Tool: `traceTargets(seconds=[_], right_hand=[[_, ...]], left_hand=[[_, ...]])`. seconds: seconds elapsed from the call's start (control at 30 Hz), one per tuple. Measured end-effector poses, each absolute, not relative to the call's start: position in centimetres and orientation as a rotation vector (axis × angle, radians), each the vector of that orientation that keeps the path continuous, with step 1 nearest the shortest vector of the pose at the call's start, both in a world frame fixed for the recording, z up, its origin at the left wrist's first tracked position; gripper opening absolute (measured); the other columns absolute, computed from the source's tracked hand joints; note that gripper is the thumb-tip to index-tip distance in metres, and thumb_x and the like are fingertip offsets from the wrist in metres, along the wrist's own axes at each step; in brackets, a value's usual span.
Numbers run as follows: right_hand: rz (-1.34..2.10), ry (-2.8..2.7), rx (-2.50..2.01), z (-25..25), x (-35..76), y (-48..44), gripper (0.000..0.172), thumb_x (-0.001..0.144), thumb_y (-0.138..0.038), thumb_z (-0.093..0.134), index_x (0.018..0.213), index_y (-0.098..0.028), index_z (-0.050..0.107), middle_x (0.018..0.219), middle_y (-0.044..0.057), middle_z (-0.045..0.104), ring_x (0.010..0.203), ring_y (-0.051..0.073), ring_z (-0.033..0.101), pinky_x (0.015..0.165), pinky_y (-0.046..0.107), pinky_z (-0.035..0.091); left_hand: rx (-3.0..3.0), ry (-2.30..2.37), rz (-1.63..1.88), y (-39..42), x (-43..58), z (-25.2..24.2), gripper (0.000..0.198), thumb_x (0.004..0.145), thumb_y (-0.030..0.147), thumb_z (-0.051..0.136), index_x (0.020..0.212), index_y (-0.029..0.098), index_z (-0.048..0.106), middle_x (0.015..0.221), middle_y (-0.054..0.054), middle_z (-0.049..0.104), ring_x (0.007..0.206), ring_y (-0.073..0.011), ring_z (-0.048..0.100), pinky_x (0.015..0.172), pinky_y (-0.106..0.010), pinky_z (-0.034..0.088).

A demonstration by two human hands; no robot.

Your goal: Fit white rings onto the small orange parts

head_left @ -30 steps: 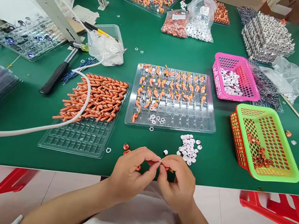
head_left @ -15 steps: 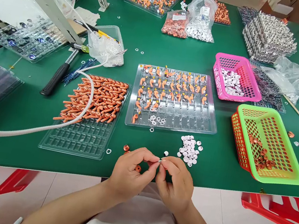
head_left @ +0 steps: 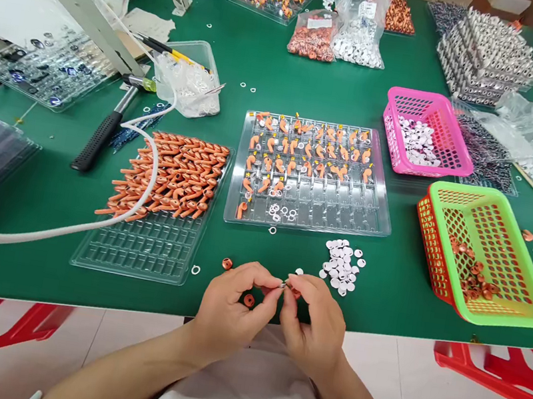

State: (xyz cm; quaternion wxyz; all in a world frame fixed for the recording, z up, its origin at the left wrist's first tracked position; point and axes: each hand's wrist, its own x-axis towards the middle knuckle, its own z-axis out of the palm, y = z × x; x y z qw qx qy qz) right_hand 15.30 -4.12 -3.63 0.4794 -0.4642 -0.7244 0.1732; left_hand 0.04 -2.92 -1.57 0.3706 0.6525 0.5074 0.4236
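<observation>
My left hand and my right hand meet fingertip to fingertip just above the table's front edge. Between them is a tiny silvery-dark piece, pinched by left thumb and forefinger and too small to name. In my right fingers a bit of a small copper-orange part shows, mostly covered. Loose copper-orange caps lie beside my left hand. A pile of white round discs is just beyond my right hand. Past both hands stands a clear compartment tray holding rows of orange earbud shells and several white rings.
A tray of copper-orange earbud stems and a hammer lie to the left, with a white cable across. At right stand a pink basket of white discs and a green basket with copper-orange caps. Bags are behind.
The camera view has shifted slightly. My hands stay together at the same spot, with small finger movements; a copper-orange part now shows in my right fingers.
</observation>
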Motion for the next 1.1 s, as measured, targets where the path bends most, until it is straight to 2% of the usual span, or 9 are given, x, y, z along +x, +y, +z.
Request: traceTargets(seconds=[0.23, 0.33, 0.5, 0.6, 0.7, 0.83, 0.9, 1.1], right_hand=[[0.398, -1.751, -1.12, -3.6, 15.1, -4.3, 0.03, 0.087, -0.002, 0.058, 0.111, -0.02, 0.06, 0.092, 0.008, 0.071, 0.082, 0.018, 0.07, 0.067, 0.029, 0.061], [0.528, -1.702, -1.125, -3.3, 15.1, -4.3, 0.03, 0.088, -0.003, 0.057, 0.111, -0.021, 0.06, 0.091, 0.007, 0.071, 0.083, 0.018, 0.069, 0.071, 0.031, 0.061], [0.719, -1.63, -1.146, -2.9, 15.4, -4.2, 0.023, 0.089, -0.006, 0.057, 0.105, -0.023, 0.06, 0.088, 0.004, 0.069, 0.079, 0.017, 0.066, 0.068, 0.029, 0.058], [0.758, -1.664, -1.123, -2.8, 16.1, -4.0, 0.021, 0.089, -0.005, 0.055, 0.1, -0.023, 0.059, 0.087, 0.004, 0.067, 0.08, 0.017, 0.065, 0.069, 0.03, 0.055], [0.968, -1.702, -0.998, -2.5, 17.3, -3.7, 0.019, 0.091, -0.006, 0.055, 0.1, -0.023, 0.06, 0.088, 0.004, 0.068, 0.08, 0.017, 0.063, 0.069, 0.03, 0.053], [1.242, -1.672, -0.838, -2.1, 18.4, -3.3, 0.013, 0.092, -0.012, 0.059, 0.099, -0.023, 0.062, 0.086, 0.004, 0.067, 0.079, 0.017, 0.062, 0.069, 0.03, 0.051], [1.311, -1.649, -0.821, -2.1, 18.6, -3.1, 0.01, 0.092, -0.014, 0.06, 0.098, -0.023, 0.062, 0.085, 0.003, 0.067, 0.078, 0.016, 0.062, 0.069, 0.03, 0.051], [1.436, -1.617, -0.8, -2.3, 18.6, -3.0, 0.002, 0.092, -0.021, 0.063, 0.094, -0.022, 0.064, 0.085, 0.003, 0.066, 0.076, 0.015, 0.06, 0.069, 0.029, 0.049]], left_hand=[[1.58, 1.321, 1.038, -3.2, -0.1, -1.7, 0.007, 0.084, 0.012, 0.062, 0.083, 0.018, 0.064, 0.073, -0.001, 0.069, 0.066, -0.0144, 0.065, 0.06, -0.025, 0.052], [1.58, 1.316, 1.042, -3.1, -0.1, -1.7, 0.007, 0.084, 0.011, 0.062, 0.083, 0.018, 0.065, 0.073, -0.001, 0.069, 0.066, -0.014, 0.065, 0.061, -0.025, 0.052], [1.559, 1.303, 1.022, -3.2, -0.4, -1.7, 0.007, 0.086, 0.012, 0.064, 0.087, 0.018, 0.067, 0.077, -0.002, 0.07, 0.069, -0.0135, 0.065, 0.063, -0.024, 0.052], [1.502, 1.18, 0.95, -2.9, -0.8, -1.2, 0.01, 0.09, 0.015, 0.061, 0.094, 0.019, 0.07, 0.082, -0.003, 0.071, 0.073, -0.0136, 0.066, 0.065, -0.024, 0.052], [1.268, 1.003, 0.825, -2.3, -1.4, -0.4, 0.015, 0.094, 0.022, 0.058, 0.093, 0.018, 0.072, 0.083, -0.004, 0.071, 0.074, -0.014, 0.066, 0.067, -0.024, 0.053], [0.943, 0.869, 0.678, -1.5, -1.7, 0.1, 0.007, 0.085, 0.024, 0.072, 0.087, 0.018, 0.071, 0.078, -0.002, 0.068, 0.07, -0.0121, 0.062, 0.066, -0.022, 0.051], [0.905, 0.84, 0.638, -1.2, -1.7, 0.1, 0.011, 0.08, 0.023, 0.078, 0.087, 0.018, 0.07, 0.079, -0.001, 0.066, 0.07, -0.0111, 0.059, 0.066, -0.022, 0.049], [1.13, 0.821, 0.57, -0.6, -2.2, 0.4, 0.009, 0.08, 0.02, 0.077, 0.076, 0.016, 0.071, 0.077, 0.0, 0.061, 0.07, -0.0109, 0.055, 0.065, -0.023, 0.042]])
